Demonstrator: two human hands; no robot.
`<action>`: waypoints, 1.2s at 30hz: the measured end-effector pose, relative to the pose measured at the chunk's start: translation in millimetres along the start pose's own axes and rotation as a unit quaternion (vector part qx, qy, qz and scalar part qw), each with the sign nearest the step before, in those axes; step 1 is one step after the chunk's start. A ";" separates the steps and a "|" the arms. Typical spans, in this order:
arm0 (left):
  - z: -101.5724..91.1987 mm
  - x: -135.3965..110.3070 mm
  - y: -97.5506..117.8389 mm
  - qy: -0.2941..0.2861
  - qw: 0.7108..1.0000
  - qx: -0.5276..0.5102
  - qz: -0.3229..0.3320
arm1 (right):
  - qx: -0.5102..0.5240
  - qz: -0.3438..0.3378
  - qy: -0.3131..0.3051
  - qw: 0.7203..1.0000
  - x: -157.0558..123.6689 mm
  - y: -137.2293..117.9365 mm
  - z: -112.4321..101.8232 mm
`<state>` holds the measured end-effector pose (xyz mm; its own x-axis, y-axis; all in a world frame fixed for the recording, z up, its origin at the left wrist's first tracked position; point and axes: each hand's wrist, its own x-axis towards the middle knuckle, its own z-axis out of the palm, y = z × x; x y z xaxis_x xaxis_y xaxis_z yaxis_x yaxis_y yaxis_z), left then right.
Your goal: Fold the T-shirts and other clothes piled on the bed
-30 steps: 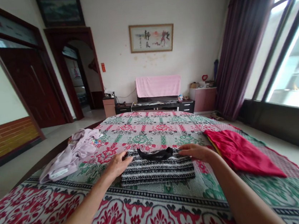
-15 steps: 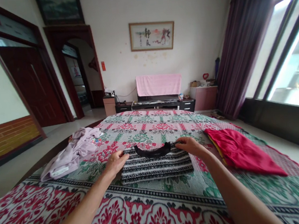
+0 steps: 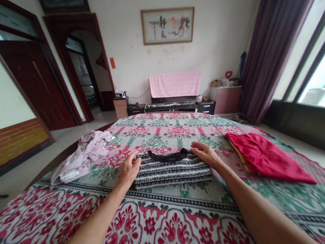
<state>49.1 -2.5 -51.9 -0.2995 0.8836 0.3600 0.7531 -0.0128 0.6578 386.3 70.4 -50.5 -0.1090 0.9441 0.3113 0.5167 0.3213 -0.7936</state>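
Note:
A folded black-and-white striped garment (image 3: 171, 172) with a black collar lies on the floral bedspread (image 3: 169, 231) in the middle of the bed. My left hand (image 3: 129, 169) rests flat on its left edge, fingers stretched toward the collar. My right hand (image 3: 203, 153) lies flat on its right edge, fingers pointing inward. Both hands press on the fabric and grip nothing.
A crumpled lilac garment (image 3: 84, 154) lies at the bed's left side. A red cloth (image 3: 264, 157) with a yellow edge lies on the right. Beyond the bed stand a low TV cabinet with a pink cover (image 3: 175, 85), a doorway at left and a curtained window at right.
The striped garment has been pushed a little farther away on the bed, with both hands staying at its sides. The camera tilted slightly downward.

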 end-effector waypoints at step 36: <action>-4.2 16.1 -10.9 -0.099 0.992 -0.075 -0.004 | -0.101 -0.058 -0.069 0.991 6.0 -5.2 7.0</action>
<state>33.6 9.9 -50.5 -0.1728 0.9585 0.2269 0.6504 -0.0620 0.7570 377.0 74.9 -48.1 -0.2845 0.9075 0.3090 0.6526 0.4195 -0.6310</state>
